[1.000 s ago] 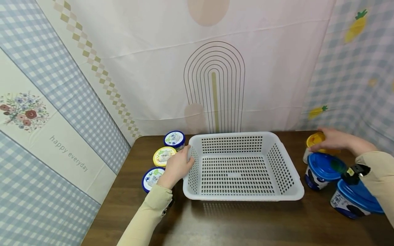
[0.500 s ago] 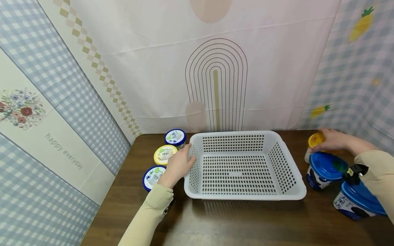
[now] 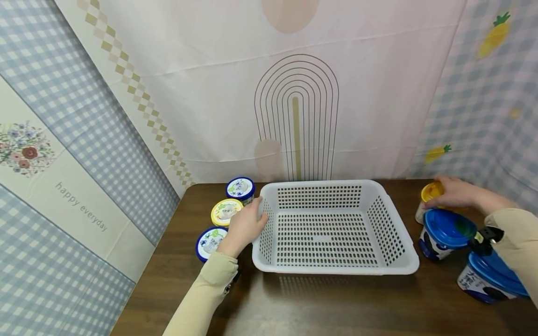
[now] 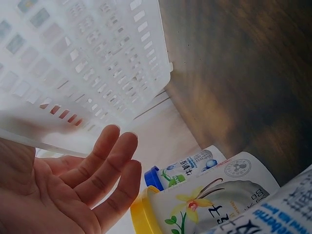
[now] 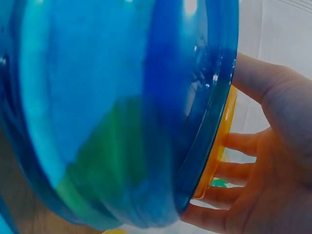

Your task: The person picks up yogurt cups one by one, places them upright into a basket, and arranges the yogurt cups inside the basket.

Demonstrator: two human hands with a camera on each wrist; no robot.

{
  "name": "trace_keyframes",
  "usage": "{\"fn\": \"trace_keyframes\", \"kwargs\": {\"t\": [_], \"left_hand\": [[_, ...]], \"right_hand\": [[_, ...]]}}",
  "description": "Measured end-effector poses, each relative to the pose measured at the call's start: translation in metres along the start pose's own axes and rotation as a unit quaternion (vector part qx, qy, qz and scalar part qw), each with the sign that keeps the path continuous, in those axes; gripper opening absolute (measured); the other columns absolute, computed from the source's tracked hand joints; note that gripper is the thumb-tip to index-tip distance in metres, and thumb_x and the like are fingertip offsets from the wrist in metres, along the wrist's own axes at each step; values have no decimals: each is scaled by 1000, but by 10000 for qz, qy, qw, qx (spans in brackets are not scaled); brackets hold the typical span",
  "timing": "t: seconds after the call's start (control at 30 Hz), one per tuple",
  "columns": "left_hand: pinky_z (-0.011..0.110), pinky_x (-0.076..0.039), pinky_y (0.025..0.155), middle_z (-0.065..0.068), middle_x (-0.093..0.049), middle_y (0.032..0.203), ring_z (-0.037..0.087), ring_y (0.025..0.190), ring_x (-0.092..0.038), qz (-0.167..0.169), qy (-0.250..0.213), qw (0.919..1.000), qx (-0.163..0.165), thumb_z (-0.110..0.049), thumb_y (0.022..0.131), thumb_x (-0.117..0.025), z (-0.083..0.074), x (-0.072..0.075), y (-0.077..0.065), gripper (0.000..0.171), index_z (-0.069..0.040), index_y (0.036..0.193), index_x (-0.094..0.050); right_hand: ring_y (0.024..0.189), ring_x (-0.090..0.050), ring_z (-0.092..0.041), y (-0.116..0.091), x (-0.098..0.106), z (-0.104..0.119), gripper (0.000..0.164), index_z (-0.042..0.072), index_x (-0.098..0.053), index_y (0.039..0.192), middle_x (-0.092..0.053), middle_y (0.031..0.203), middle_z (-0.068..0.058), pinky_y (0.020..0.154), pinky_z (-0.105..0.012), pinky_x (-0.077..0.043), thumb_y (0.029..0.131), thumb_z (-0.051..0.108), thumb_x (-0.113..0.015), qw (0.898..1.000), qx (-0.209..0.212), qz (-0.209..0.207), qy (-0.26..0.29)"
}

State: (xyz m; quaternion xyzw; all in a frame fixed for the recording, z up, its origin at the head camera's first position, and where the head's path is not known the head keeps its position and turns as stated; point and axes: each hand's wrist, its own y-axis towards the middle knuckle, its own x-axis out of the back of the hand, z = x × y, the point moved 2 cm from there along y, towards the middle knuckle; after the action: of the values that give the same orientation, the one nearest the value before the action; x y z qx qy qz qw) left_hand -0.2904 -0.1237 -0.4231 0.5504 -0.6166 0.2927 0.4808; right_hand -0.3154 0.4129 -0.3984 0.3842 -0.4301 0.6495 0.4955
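A white perforated plastic basket [image 3: 336, 270] stands on the brown table. My left hand [image 3: 245, 226] holds its left rim, thumb inside the wall and fingers outside; in the left wrist view those fingers [image 4: 119, 156] are slightly bent, near a yellow-lidded tub [image 4: 209, 204]. At the right, my right hand [image 3: 456, 192] grips a small white tub with a yellow lid [image 3: 428, 190] from above. In the right wrist view, a blue lid [image 5: 97, 97] in front hides most of that tub, and the fingers [image 5: 234, 170] meet the yellow lid's edge [image 5: 214, 161].
Left of the basket stand a far blue-lidded tub [image 3: 240, 188], a yellow-lidded tub [image 3: 224, 213] and a near blue-lidded tub [image 3: 209, 244]. A blue-lidded tub [image 3: 446, 228] and a larger one [image 3: 489, 275] stand under the right forearm. Patterned cloth [image 3: 357, 116] hangs behind.
The head view has shifted slightly. Both hands keep their places on the basket rim and the yellow-lidded tub.
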Motion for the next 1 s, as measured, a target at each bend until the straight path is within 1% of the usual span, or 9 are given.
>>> {"fn": "trace_keyframes", "kwargs": {"t": [0.27,0.37,0.53,0.63,0.9,1.0], "left_hand": [[48,-56,80,20,-60,136,32,96,-68,-21,-96,9999,23,-25,102,-57,0,1,0,55,-2,150,-44],[48,-56,80,20,-60,136,32,97,-68,-14,-122,9999,40,-24,102,-57,0,1,0,55,-3,150,-44],[49,-56,82,20,-60,136,33,100,-68,-7,-207,9998,75,-25,102,-57,1,-1,0,55,-3,150,-44],[48,-56,81,20,-61,135,32,98,-68,-15,-198,9998,70,-25,102,-57,1,-1,0,55,-2,150,-44],[46,-57,77,20,-61,135,31,96,-68,12,-204,9997,107,-25,102,-57,0,1,1,56,-3,151,-43],[45,-57,74,20,-62,133,29,91,-69,8,-206,9997,112,-26,102,-58,0,1,3,56,-3,151,-44]], "right_hand": [[107,-42,-61,-2,6,2,107,-28,-19,137,-31,126,-53,91,-72,-38,87,49,-74,9997,49,-225,43],[105,-45,-59,-4,10,5,104,-27,-21,136,-34,124,-52,89,-70,-40,87,48,-74,9995,118,-308,-4],[107,-43,-61,-6,17,9,102,-28,-21,137,-35,124,-54,90,-71,-39,88,44,-73,9992,146,-363,-94],[109,-41,-63,-6,23,11,104,-30,-20,137,-33,125,-55,92,-72,-38,88,45,-73,9991,158,-372,-94],[108,-44,-62,-8,43,22,104,-29,-19,139,-33,127,-53,90,-72,-40,88,44,-74,9980,309,-548,-23],[110,-42,-64,-7,50,28,107,-29,-17,141,-32,128,-54,90,-73,-39,88,44,-74,9977,319,-589,-61]]}}
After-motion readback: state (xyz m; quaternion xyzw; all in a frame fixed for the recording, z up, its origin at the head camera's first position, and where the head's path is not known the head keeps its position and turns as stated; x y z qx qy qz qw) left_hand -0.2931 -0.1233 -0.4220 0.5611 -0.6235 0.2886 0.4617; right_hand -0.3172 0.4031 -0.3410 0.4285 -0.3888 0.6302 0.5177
